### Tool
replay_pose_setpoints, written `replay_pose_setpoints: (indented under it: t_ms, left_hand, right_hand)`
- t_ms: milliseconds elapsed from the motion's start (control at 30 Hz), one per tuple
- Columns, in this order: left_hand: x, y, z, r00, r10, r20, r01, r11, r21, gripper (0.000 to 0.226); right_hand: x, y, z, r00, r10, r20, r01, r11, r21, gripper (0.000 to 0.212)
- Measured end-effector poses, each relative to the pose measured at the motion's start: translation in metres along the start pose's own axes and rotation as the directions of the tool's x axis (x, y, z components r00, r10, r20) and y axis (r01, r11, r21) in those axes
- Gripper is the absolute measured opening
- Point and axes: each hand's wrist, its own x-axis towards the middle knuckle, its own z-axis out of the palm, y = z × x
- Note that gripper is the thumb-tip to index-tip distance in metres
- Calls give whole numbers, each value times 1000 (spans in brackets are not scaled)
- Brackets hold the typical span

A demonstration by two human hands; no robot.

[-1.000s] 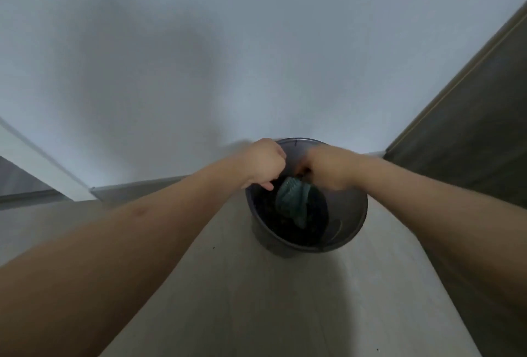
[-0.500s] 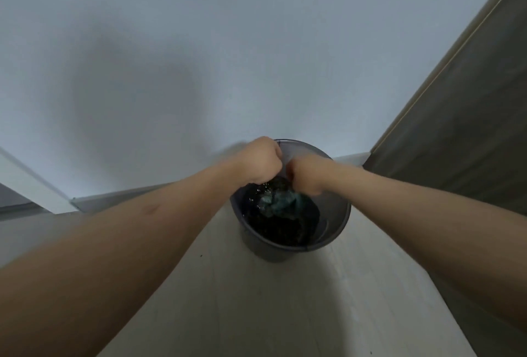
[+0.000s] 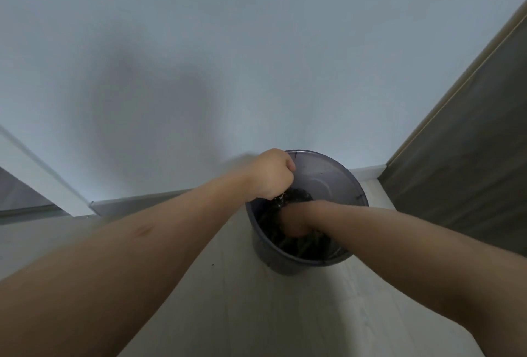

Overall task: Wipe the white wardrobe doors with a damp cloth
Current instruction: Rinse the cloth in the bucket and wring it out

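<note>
Head view: grey bucket (image 3: 328, 174) on pale floor (image 3: 256, 314), dark water inside, left hand (image 3: 271, 175) fisted at rim gripping wet dark cloth (image 3: 293, 198), right hand (image 3: 293, 222) plunged inside, finger spread untellable.

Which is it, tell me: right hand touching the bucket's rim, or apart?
Cannot tell. In the head view the right hand is down inside the bucket, but its forearm hides the near rim.

A home interior: plain white wall (image 3: 256, 42), skirting board (image 3: 137, 205), pale laminate floor (image 3: 242, 314) and dark door (image 3: 470, 171) at right.
</note>
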Motion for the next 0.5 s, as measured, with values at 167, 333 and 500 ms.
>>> replay_pose_setpoints:
  t_ms: [167, 333, 500]
  left_hand:
    - [3, 3, 8, 986, -162, 37, 161, 986, 30, 30]
    - [11, 0, 28, 853, -320, 412, 501, 722, -477, 82]
    - [14, 12, 33, 854, -150, 498, 512, 400, -760, 70]
  right_hand:
    - [-61, 36, -32, 955, -20, -295, 178, 835, 521, 25]
    - [-115, 65, -32, 806, 154, -571, 538, 212, 816, 33]
    - [-106, 59, -21, 779, 271, -565, 608, -105, 787, 25]
